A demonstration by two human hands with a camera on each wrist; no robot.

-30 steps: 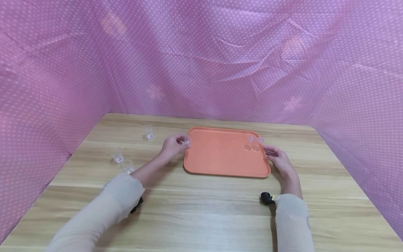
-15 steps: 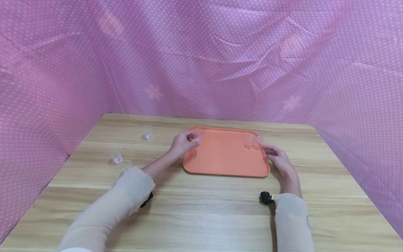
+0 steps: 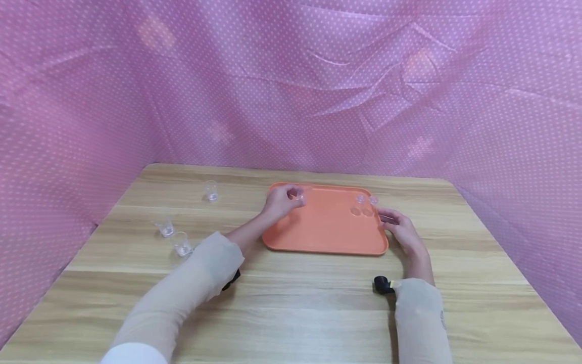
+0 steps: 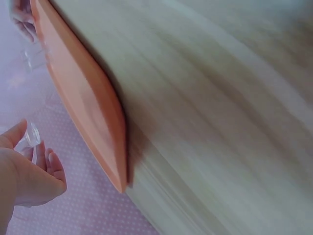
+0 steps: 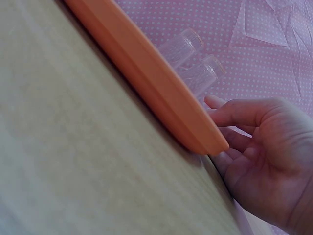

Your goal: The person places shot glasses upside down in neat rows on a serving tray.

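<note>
My left hand (image 3: 278, 203) pinches a small clear cup (image 4: 33, 134) between thumb and fingers, above the left part of the orange tray (image 3: 323, 232). My right hand (image 5: 274, 152) is at the tray's right edge, its thumb and fingertips touching the rim and not wrapped round it. Close to those fingers, two clear cups (image 5: 203, 73) stand upside down on the tray's right side. Three more clear cups are on the table left of the tray: one at the back (image 3: 211, 192), one farther left (image 3: 165, 227) and one near the left sleeve (image 3: 182, 245).
A light wood-grain table (image 3: 309, 303) lies under everything. Pink dotted cloth (image 3: 291, 101) hangs round its back and sides. A black wrist camera (image 3: 382, 284) sticks out from the right sleeve, low over the table.
My left hand has carried its cup rightward from the tray's left edge to above the tray. The cup near the left sleeve has come into fuller view. My right hand stays at the rim.
</note>
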